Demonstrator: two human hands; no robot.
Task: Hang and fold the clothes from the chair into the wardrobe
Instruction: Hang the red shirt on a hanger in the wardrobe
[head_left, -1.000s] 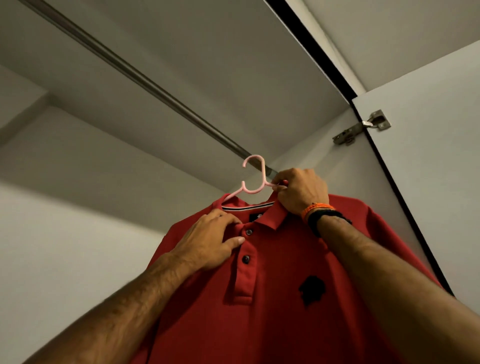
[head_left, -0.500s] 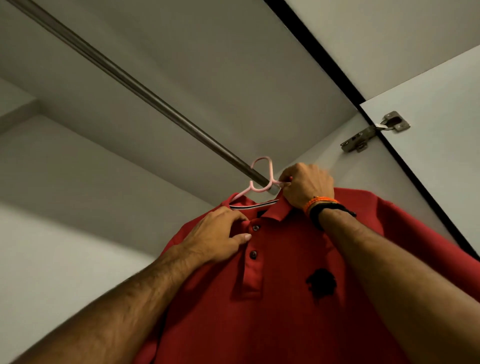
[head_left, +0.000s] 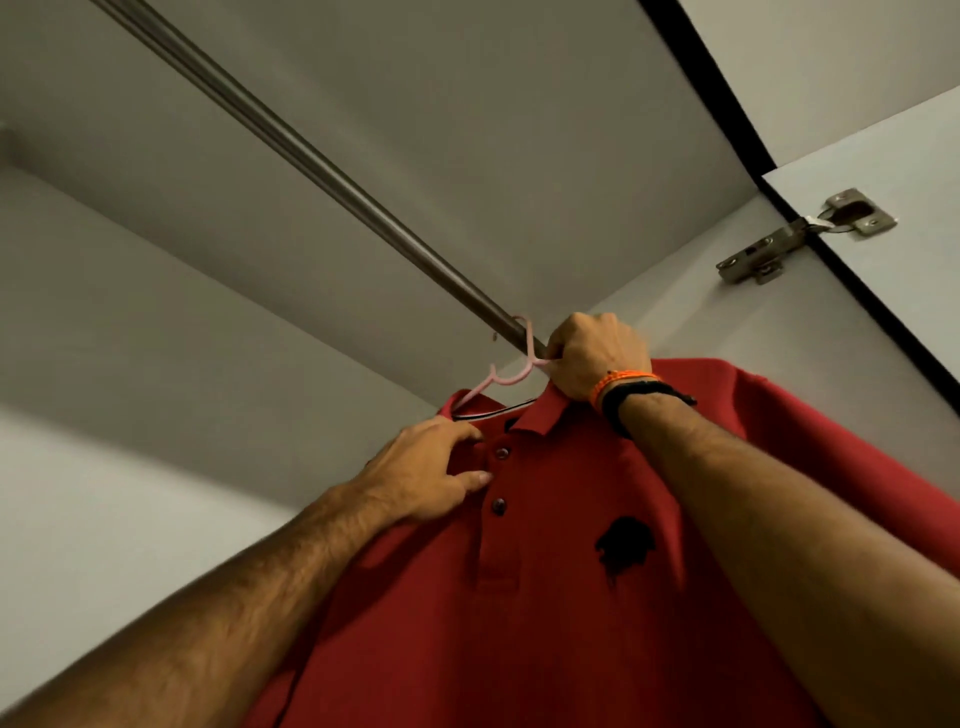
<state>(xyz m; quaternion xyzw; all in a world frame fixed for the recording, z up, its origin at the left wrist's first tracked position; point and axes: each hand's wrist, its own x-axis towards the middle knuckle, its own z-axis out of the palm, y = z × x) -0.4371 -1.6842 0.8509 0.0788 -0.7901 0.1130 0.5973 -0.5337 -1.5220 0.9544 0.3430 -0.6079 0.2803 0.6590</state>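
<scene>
Overhead, the wardrobe rail (head_left: 332, 171) runs on a long diagonal from far upper left down to my right hand (head_left: 597, 358), and everything is placed against it. That hand, fingers curled tight, grips the neck of the pink hanger (head_left: 506, 376), whose hook sits right at the rail's near end; whether it is fully seated over the bar I cannot tell. Just below the rail hangs the red polo shirt (head_left: 571, 597), shoulders lying roughly along the bar's line. My left hand (head_left: 431, 478), lower and farther from the rail, pinches the shirt's placket beside the buttons. To my eye, the right hand settles the hook.
</scene>
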